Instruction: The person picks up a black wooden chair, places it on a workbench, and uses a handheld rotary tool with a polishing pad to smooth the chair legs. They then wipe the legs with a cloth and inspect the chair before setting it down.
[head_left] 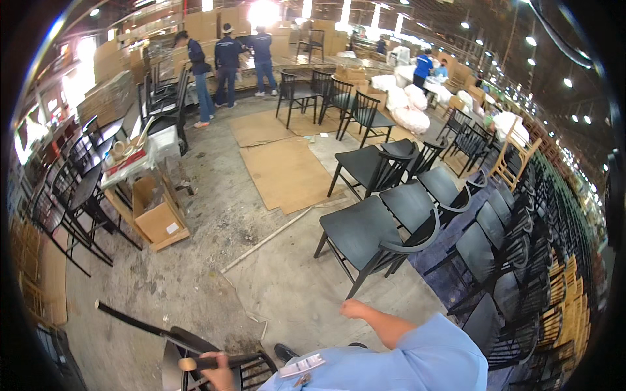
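Note:
At the lower left, a black wooden chair (176, 342) is tipped so its legs point up and outward. My left hand (220, 373) is wrapped around one of its legs, close to the bare wood tip. My right hand (355, 309) hangs out from my body with the fingers curled in, and I see nothing in it. Nearest to that hand stands an upright black chair (360, 236) with a curved back rail; a gap of floor seems to lie between them.
More black chairs stand in rows on the right, beside stacked natural-wood chairs (566, 296). A wooden stand (171, 241) holding a cardboard box and tape is at left, near tall black chairs (81, 189). Flat cardboard (287, 173) covers the floor ahead. Several people work farther back.

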`<state>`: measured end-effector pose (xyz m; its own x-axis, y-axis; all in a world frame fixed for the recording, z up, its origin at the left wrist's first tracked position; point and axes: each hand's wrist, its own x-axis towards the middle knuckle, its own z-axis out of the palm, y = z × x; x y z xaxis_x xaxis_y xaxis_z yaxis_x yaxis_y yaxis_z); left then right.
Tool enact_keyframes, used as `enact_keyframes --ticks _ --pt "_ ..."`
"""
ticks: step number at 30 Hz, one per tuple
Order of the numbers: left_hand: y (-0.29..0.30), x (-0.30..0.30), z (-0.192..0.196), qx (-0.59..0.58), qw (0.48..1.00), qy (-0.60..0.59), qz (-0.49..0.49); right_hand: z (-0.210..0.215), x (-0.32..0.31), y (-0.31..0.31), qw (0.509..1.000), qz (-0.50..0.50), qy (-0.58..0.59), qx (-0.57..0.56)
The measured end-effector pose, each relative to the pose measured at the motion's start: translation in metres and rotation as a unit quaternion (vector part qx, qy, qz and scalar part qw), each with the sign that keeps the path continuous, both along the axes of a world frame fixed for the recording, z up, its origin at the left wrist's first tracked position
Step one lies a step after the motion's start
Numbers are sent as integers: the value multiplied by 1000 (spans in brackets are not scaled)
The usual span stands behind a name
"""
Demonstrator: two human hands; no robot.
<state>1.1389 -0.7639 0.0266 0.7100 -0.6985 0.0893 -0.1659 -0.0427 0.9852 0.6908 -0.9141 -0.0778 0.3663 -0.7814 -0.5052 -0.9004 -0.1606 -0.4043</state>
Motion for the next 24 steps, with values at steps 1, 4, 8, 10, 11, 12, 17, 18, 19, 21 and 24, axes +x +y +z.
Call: enact_keyframes --ticks 1,4,8,10,11,12,17,18,19,21,24 --pt "-14 25 0 -40 996 69 35 -17 -7 -13 964 231 91 -99" --pt "-22 130 53 -85 988 43 122 -42 90 -66 985 169 25 -27" --pt "1 183 132 28 950 -215 226 -39 194 -112 976 200 -68 43" --pt "12 230 165 -235 959 157 -32 -23 240 -128 975 158 -61 147" --pt "16 233 163 -240 960 118 85 -17 248 -136 977 137 -69 145" --pt "-17 218 182 -241 947 82 196 -15 253 -143 981 111 -70 142" --pt "-96 144 298 -325 934 25 149 3 265 -206 867 -115 -280 396" --pt "-112 134 313 -341 928 26 149 16 257 -228 735 -147 -359 556" --pt "-122 138 324 -363 924 41 115 24 252 -254 699 -148 -429 552" --pt "-182 124 348 -359 924 37 122 29 229 -311 661 -150 -494 544" --pt "-214 148 377 -392 912 118 6 58 206 -405 604 -134 -544 567"
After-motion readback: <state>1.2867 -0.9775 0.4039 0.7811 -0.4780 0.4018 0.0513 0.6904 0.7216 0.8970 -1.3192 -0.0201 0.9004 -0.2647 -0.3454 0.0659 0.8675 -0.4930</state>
